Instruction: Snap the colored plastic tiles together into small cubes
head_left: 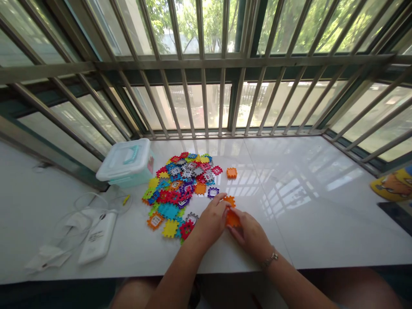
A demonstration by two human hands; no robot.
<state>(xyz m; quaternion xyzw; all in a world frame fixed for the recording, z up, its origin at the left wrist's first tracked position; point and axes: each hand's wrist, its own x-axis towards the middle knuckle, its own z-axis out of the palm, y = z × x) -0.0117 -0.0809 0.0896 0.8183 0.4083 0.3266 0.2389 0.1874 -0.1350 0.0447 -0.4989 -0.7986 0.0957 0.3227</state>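
Between my two hands is an orange interlocking tile piece point(233, 218) with notched edges, close above the white tabletop. My left hand point(215, 214) grips its left side with the fingers closed. From the right, my right hand point(249, 231) holds it between thumb and fingers. Just beyond them shows another orange tile point(229, 201), partly covered by my fingers; whether it joins the held piece I cannot tell. Farther back stands a small orange block point(231, 173) of such tiles. A heap of colourful tiles point(174, 197) spreads to the left of my hands.
A lidded turquoise box point(127, 163) stands at the back left. A white power bank point(98, 238) with cables lies at the left. At the right edge are a yellow container point(392, 185) and a dark phone-like slab point(395, 216). Metal window bars point(206, 64) border the white surface point(309, 193).
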